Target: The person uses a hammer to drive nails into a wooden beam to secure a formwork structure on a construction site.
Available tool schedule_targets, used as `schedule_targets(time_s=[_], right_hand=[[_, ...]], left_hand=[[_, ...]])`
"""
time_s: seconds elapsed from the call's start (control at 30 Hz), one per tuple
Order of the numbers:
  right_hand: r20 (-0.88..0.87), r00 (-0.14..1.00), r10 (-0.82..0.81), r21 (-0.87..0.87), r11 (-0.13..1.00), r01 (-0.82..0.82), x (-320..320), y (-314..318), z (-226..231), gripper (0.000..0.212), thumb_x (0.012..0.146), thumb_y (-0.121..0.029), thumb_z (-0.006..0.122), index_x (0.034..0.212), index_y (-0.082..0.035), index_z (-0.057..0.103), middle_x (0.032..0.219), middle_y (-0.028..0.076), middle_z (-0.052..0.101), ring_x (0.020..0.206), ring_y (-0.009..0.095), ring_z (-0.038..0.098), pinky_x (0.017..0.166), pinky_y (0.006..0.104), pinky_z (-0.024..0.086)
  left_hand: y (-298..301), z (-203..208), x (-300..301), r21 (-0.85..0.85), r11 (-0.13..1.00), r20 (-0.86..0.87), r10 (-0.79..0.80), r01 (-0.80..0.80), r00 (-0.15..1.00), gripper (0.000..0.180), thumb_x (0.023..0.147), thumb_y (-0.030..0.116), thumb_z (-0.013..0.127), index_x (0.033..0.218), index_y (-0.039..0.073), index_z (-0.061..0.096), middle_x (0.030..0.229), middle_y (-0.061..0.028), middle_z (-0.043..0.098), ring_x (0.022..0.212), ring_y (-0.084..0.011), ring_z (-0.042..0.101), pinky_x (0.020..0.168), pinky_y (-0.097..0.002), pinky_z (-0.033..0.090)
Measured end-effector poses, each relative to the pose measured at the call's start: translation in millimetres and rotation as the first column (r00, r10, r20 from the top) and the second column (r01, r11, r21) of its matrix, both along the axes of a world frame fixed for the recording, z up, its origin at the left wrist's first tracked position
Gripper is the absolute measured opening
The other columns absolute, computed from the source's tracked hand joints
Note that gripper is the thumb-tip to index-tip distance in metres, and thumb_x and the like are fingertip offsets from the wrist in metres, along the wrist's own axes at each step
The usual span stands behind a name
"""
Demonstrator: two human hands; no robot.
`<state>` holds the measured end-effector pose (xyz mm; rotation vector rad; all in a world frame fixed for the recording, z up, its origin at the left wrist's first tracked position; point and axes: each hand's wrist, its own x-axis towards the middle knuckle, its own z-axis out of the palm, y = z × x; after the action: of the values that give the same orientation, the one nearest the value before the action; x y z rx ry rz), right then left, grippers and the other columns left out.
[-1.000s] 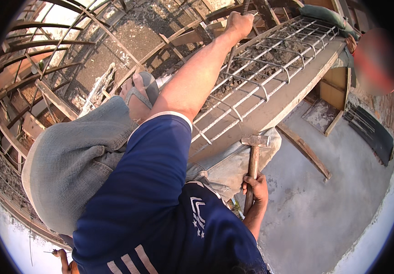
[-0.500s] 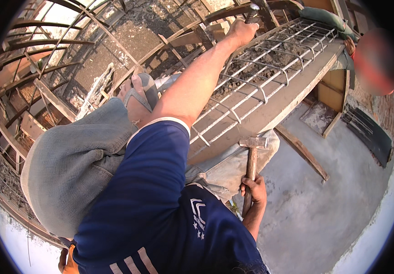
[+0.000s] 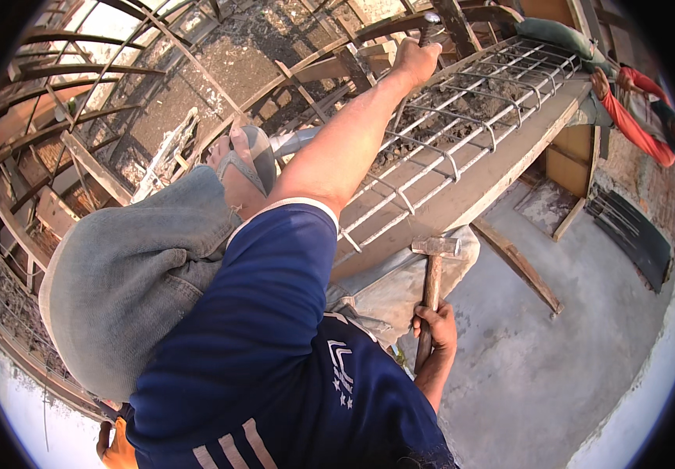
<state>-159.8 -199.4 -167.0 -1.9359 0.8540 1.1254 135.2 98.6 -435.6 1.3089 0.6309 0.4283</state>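
Note:
My left hand [image 3: 417, 62] is stretched out toward the far side, fingers wrapped round a dark metal bar [image 3: 429, 30] with a bright, shiny top end. The bar stands beside a rebar cage [image 3: 431, 160] lying along a concrete beam [image 3: 474, 187]; its lower end is hidden. My right hand [image 3: 436, 324] is closed on the wooden handle of a club hammer [image 3: 435, 248], held head-up beside my knee [image 3: 462, 250]. The hammer head is apart from the bar.
Another person's red sleeves [image 3: 638, 129] and hands show at the beam's far right end. A person's orange sleeve [image 3: 121, 449] is at the lower left. My sandaled foot [image 3: 239, 164] rests near timber framing [image 3: 99, 168]. A plank [image 3: 517, 266] leans over the grey floor [image 3: 556, 375].
The other person at the far right has shifted, with red sleeves and hands now showing. My hands keep hold of the bar and hammer; the view has shifted slightly.

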Motion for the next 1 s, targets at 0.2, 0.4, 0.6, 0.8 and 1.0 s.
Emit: schedule_targets(time_s=[0.2,0.4,0.6,0.8,1.0], right_hand=[[0.009,1.000,-0.016,-0.010,1.000,0.016,-5.4,-0.5,-2.4,0.011,0.081,-0.007,0.062,0.085,0.003,0.058,0.059,0.009,0.058,0.042,0.016,0.053,0.039,0.0287,0.045],[0.003,1.000,-0.003,-0.006,1.000,0.003,-2.2,3.8,-0.3,0.012,0.080,-0.008,0.062,0.087,0.002,0.058,0.060,0.007,0.058,0.043,0.015,0.052,0.041,0.0275,0.044],[0.000,0.999,-0.039,-0.001,0.999,0.039,-4.3,-0.4,-0.2,0.011,0.081,-0.007,0.062,0.085,0.003,0.058,0.060,0.009,0.058,0.043,0.016,0.053,0.040,0.0287,0.046],[-0.039,0.999,-0.024,0.003,1.000,0.024,5.9,5.7,1.5,0.014,0.080,-0.008,0.063,0.088,0.002,0.058,0.061,0.007,0.057,0.046,0.014,0.053,0.042,0.0270,0.044],[-0.048,0.999,-0.020,0.005,1.000,0.020,8.2,5.0,1.8,0.013,0.081,-0.008,0.063,0.088,0.002,0.058,0.061,0.007,0.057,0.046,0.014,0.053,0.043,0.0278,0.045]], left_hand=[[4.0,16.0,-17.0,-0.011,1.000,-0.022,-0.011,0.011,1.000,0.040,0.082,0.033,0.065,0.063,-0.002,0.059,0.052,-0.0104,0.054,0.053,-0.0203,0.055,0.052,-0.0426,0.042],[-13.2,0.6,-30.5,0.081,0.989,0.208,0.104,-0.123,0.973,0.030,0.084,0.028,0.065,0.071,0.001,0.063,0.054,-0.0083,0.051,0.053,-0.0196,0.049,0.055,-0.0423,0.041],[18.2,-12.5,-22.9,-0.072,0.981,0.136,-0.167,0.177,0.977,0.010,0.089,0.022,0.063,0.084,0.013,0.064,0.069,-0.0048,0.058,0.057,-0.0224,0.051,0.053,-0.0370,0.041],[81.6,-51.5,-3.6,-0.585,0.801,0.059,0.201,-0.129,0.978,0.026,0.090,0.027,0.063,0.092,0.002,0.068,0.061,-0.0092,0.058,0.052,-0.0250,0.054,0.053,-0.0430,0.042],[19.8,-78.3,-10.7,-0.466,0.855,0.077,0.296,-0.228,0.952,0.023,0.092,0.024,0.059,0.075,0.008,0.058,0.053,-0.0008,0.046,0.041,-0.0134,0.040,0.041,-0.0319,0.033]])
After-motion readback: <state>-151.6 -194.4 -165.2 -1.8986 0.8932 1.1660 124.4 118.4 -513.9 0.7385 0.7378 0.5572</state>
